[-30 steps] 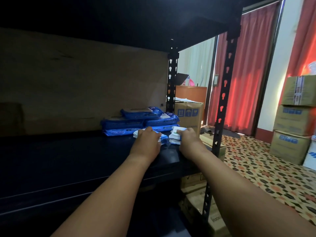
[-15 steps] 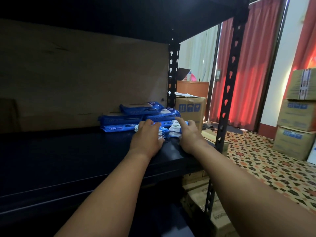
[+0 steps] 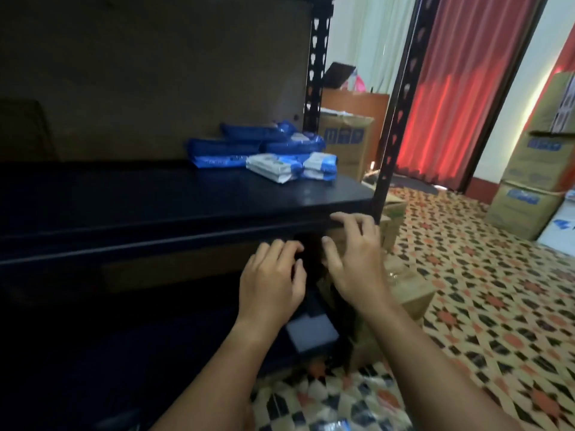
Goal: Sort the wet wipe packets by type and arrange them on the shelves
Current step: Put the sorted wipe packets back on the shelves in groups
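Both hands have let go and drawn back: the left hand [image 3: 271, 281] and right hand [image 3: 357, 259] hover loose and empty below the shelf [image 3: 186, 209] edge. So that batch looks placed. Beyond them, white packets [image 3: 291, 167] lie just before the blue packets [image 3: 252, 144].

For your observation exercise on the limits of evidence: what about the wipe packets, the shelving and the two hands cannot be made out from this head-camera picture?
- Print on the dark blue packets and white packets: blurred, too small.
- Lower shelf: contents lost in shadow.
- Blue-and-white item: cut off by the bottom edge.
- Palms of the left hand and right hand: turned away; nothing visibly held.
- Upper shelves: cut off by the top edge.
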`<state>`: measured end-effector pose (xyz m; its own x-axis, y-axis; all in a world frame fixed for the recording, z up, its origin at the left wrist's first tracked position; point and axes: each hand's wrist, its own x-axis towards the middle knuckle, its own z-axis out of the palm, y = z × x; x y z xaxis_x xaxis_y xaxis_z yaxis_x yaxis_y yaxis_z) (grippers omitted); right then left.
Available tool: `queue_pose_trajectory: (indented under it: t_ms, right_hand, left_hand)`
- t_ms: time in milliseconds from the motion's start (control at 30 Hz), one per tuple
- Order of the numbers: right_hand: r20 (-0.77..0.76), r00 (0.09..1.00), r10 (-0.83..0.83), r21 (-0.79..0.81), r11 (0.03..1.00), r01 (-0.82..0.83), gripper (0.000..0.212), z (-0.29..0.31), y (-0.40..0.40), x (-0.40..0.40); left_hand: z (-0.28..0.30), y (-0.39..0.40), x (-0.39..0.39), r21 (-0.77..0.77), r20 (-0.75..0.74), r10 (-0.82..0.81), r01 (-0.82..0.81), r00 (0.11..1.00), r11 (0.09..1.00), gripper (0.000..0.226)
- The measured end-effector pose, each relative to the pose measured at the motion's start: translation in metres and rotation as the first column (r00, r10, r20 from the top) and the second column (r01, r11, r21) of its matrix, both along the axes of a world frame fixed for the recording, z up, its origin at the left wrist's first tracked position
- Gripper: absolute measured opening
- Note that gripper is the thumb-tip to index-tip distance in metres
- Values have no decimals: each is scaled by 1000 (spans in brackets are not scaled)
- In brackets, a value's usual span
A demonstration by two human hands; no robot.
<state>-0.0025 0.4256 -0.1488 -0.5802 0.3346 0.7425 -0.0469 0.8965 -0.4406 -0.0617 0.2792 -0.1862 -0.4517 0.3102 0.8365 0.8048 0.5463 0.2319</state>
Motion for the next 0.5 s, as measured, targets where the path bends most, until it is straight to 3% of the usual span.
queue_pose_trajectory:
  t_ms: [100,233,367,500]
  right_hand:
    - [178,984,20,-68,998,-8,40,-60,-4,17]
    - [508,860,52,-183,982,49,49,-146,-10,40]
    - [753,651,93,-240,960,141,51,-225,-7,64]
    - [866,483,125,-260,940,222,52,-284,2,83]
  left_hand:
    - [-70,-8,20,-165,299,41,10,953,986,27]
    - [-151,-15,48,-397,576,164,98,801,913,42]
    - [-219,-15,66,-533,709,261,255,655,806,51]
    - [-269,-7,81,-579,778,319,422,541,698,87]
